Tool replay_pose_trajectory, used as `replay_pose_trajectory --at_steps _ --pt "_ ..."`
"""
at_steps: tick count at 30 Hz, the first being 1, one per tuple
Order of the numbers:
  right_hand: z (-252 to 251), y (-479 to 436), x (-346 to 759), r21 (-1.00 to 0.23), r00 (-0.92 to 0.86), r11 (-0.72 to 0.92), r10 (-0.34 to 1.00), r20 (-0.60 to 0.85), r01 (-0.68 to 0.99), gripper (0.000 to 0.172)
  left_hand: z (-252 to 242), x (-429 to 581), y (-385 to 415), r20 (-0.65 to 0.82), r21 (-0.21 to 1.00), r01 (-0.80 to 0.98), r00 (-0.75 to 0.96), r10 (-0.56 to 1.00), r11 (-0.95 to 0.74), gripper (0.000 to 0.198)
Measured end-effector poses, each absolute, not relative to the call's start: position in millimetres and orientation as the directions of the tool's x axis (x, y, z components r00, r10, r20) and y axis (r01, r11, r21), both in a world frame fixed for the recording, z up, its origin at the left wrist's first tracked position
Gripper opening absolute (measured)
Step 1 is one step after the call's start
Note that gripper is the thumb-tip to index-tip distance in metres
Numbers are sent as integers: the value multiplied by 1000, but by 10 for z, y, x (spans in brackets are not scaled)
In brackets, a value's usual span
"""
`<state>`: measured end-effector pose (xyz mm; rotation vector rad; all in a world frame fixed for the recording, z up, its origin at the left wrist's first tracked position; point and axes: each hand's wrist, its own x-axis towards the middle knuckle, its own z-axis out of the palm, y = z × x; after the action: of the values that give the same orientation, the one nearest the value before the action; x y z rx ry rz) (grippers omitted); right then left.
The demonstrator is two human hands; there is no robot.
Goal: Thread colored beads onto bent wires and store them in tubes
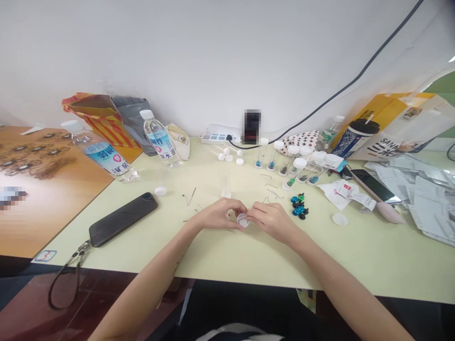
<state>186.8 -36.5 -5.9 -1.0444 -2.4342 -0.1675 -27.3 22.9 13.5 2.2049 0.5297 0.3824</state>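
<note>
Over the front middle of the table, my left hand (222,213) curls its thumb and fingers around a small white round cap (243,220), its round face turned towards me. My right hand (272,219) meets it from the right, fingertips pinched together at the cap's upper edge; whatever they hold is hidden. Just behind my hands stands a clear tube (225,184). Thin bent metal rods lie to the left, among them a longer rod (191,195). Right of my right hand is a cluster of blue, green and black small round pieces (300,206).
Several clear tubes with white caps (299,166) stand at the back right. Loose white caps (226,155) lie before a power strip (216,134). A phone (124,219) and water bottles (161,142) are on the left. Plastic packets (430,199) and a cup (355,137) occupy the right.
</note>
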Motion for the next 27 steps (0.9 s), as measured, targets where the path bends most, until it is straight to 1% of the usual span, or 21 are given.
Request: replay_pose_trajectory --at_steps 8,27 --pt "-28 -379 1860 -48 -612 716 627 481 696 28 142 -268 223 87 772 249 870 486 -585 28" --pt "-28 -374 1865 -84 -611 727 628 481 681 29 119 -275 234 85 777 237 878 470 -583 29"
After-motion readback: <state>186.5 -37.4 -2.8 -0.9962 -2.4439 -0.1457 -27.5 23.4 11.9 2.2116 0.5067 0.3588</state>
